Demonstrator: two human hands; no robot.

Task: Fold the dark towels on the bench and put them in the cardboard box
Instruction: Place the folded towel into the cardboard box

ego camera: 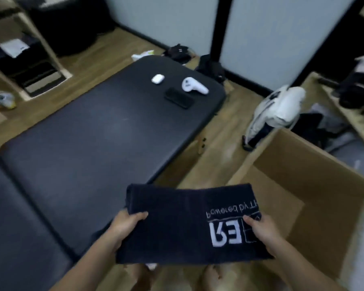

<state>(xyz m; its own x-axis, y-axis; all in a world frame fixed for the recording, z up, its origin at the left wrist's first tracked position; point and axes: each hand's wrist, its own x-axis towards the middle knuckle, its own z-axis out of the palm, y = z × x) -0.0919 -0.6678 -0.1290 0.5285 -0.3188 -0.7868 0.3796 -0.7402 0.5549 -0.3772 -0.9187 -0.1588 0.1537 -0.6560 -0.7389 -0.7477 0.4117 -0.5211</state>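
A folded dark towel (177,219) with white lettering hangs flat in the air between the bench and the box. My left hand (124,226) grips its left edge, thumb on top. My right hand (265,229) grips the right edge beside the lettering. The towel's right end overlaps the near left corner of the open cardboard box (298,171), which stands on the floor to the right. The black padded bench (82,148) stretches from the near left toward the far middle, with no towel on the part in view.
At the bench's far end lie a white case (157,78), a white handheld device (192,86) and a black phone (179,98). Clothes and bags (282,110) pile up beyond the box. Wooden shelves (23,59) stand far left. My knees show below the towel.
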